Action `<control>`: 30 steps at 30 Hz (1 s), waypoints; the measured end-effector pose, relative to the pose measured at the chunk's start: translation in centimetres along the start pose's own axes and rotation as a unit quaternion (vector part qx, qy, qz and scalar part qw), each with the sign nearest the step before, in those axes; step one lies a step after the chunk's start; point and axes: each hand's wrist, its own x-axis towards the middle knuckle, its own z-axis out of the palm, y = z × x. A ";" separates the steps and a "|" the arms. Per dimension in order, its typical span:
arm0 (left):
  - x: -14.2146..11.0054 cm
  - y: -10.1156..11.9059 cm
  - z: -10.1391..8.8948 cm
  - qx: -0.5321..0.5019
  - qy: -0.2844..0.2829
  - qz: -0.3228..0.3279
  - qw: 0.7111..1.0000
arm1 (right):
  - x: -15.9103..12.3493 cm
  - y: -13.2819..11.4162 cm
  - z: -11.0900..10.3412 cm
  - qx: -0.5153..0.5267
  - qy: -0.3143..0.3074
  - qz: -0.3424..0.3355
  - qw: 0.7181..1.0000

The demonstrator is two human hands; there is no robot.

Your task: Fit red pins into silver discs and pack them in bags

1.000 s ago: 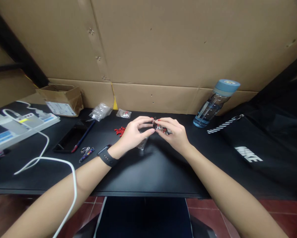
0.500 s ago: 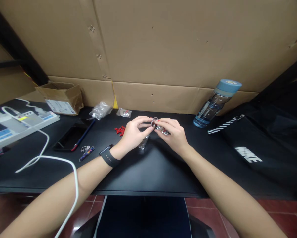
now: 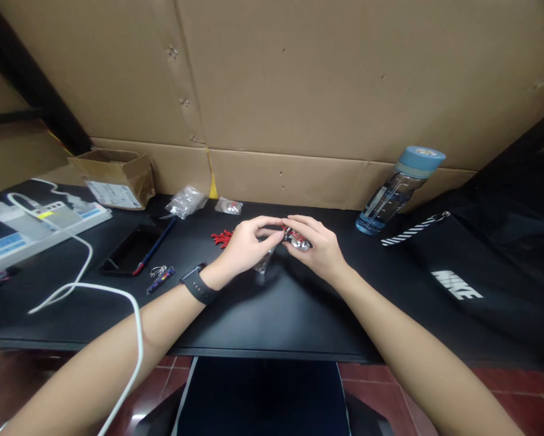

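Left hand (image 3: 242, 247) and right hand (image 3: 320, 247) half-curled, both pinching a red-and-silver piece (image 3: 300, 243) above the bench (image 3: 272, 321), back from its front edge; pinch grip, I'd guess, because it's so small.

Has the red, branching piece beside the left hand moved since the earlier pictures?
No: the red, branching piece keeps its place against the yellow triangular patch on the brown cardboard wall; only the view shifted slightly.

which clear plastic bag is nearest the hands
The clear bag partly hidden by the left hand; the crumpled bag and small flat bag lie farther back, near the cardboard wall.
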 end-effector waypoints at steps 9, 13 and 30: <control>0.6 0.4 -4.5 0.371 -0.134 0.094 0.914 | 0.2 0.6 -0.5 0.058 0.041 0.073 0.995; 0.0 0.2 -5.1 0.413 -0.261 0.073 0.869 | 0.5 0.7 -1.4 0.073 0.031 0.069 0.994; -1.5 -1.2 -3.2 0.504 -0.271 0.112 0.813 | 0.1 0.4 -3.3 -0.045 -0.314 0.013 0.948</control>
